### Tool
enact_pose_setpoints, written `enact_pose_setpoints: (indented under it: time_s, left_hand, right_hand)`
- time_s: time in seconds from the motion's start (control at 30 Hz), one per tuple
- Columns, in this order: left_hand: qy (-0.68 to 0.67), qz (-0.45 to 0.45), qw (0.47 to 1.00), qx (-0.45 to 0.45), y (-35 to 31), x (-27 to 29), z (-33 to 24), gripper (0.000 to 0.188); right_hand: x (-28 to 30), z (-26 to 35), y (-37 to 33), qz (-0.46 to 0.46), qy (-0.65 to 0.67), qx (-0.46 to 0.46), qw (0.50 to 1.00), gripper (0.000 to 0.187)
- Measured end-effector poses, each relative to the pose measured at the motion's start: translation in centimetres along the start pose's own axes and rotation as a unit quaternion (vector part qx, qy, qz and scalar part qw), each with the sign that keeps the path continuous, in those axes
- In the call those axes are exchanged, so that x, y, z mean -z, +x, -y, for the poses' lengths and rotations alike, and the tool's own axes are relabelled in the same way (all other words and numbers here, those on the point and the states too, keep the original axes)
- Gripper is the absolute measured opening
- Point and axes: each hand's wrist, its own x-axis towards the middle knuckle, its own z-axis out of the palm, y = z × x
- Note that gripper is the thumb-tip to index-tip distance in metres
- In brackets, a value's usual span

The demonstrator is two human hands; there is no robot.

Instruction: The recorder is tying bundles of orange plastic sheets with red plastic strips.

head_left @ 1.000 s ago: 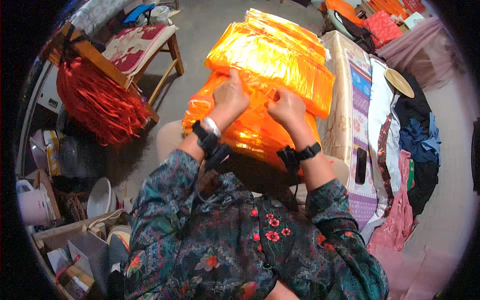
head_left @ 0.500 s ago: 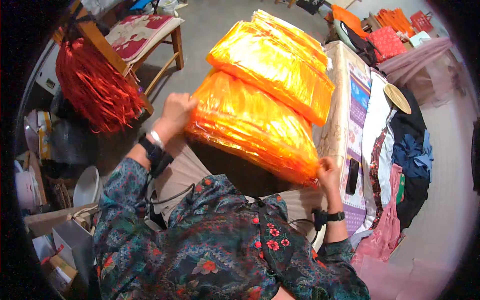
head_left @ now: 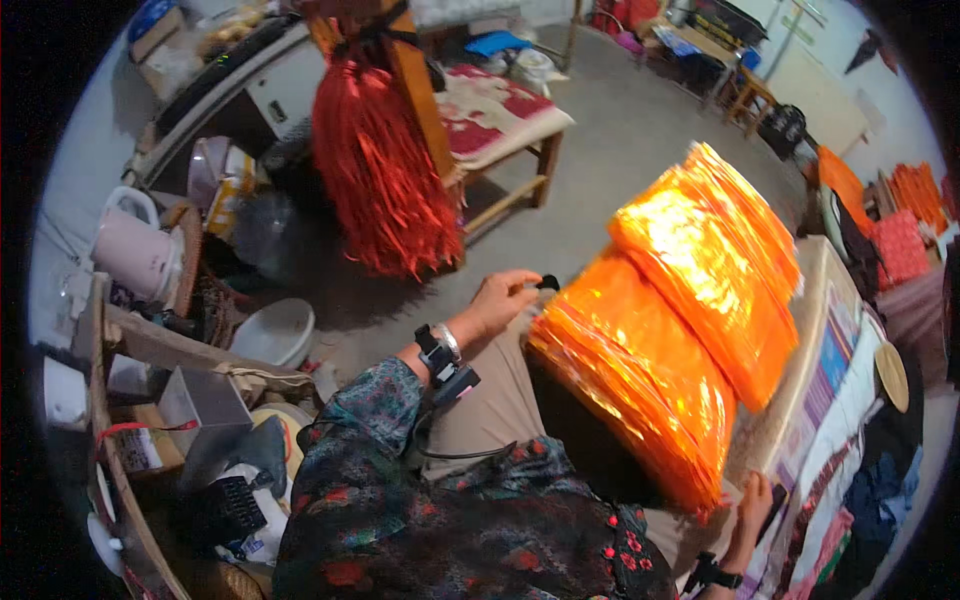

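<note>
A stack of shiny orange plastic film (head_left: pixel 630 370), with a folded upper bundle, lies across my lap. To its left, my left hand (head_left: pixel 497 303) is apart from it, thumb and forefinger separated around a gap. A small black thing (head_left: pixel 547 283) shows just beyond those fingertips; what it is, I cannot make out. My right hand (head_left: pixel 752 505) is off the stack's near right corner, fingers extended, beside a dark phone (head_left: pixel 773 513) on the bed. Whether it touches the phone is unclear.
A large bunch of red strips (head_left: pixel 380 170) hangs from a wooden post at the left, before a cushioned chair (head_left: pixel 500 115). A white basin (head_left: pixel 275 332) and a grey box (head_left: pixel 205 400) are lower left. On the right, clothes (head_left: pixel 875 490) and a round fan (head_left: pixel 891 377) lie on the bed.
Both hands have let go of the orange film stack and moved away from its edges. The view has swung left, so everything appears shifted right and the stack looks turned.
</note>
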Motion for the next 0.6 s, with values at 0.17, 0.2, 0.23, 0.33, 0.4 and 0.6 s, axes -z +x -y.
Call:
enact_pose_setpoints:
  time_s: [0.17, 0.2, 0.23, 0.33, 0.4, 0.6]
  left_hand:
    - [0.483, -0.174, 0.849, -0.127, 4.9, 11.4, -0.1, 0.012]
    - [0.553, -0.198, 0.786, -0.195, 5.9, 13.5, -0.6, 0.010]
    - [0.618, -0.222, 0.707, -0.261, 6.8, 15.6, -1.3, 0.009]
    - [0.747, -0.140, 0.610, -0.224, 8.4, 19.2, -2.5, 0.014]
    - [0.827, -0.032, 0.544, -0.134, 8.5, 20.4, -2.8, 0.017]
    - [0.824, -0.017, 0.545, -0.158, 7.0, 21.6, -1.5, 0.012]
  right_hand:
    - [-3.4, 5.9, 1.3, 0.003, 0.187, -0.055, 0.981, 0.017]
    - [-4.3, 7.4, 1.0, 0.032, 0.164, -0.015, 0.986, 0.017]
    - [-5.4, 8.4, 1.2, 0.060, 0.145, 0.029, 0.987, 0.016]
    - [-7.2, 6.5, 1.5, 0.077, 0.158, 0.027, 0.984, 0.015]
    - [-7.8, 5.6, 1.3, 0.081, 0.108, 0.056, 0.989, 0.014]
    - [-7.4, 5.7, 1.6, 0.071, 0.153, 0.052, 0.984, 0.015]
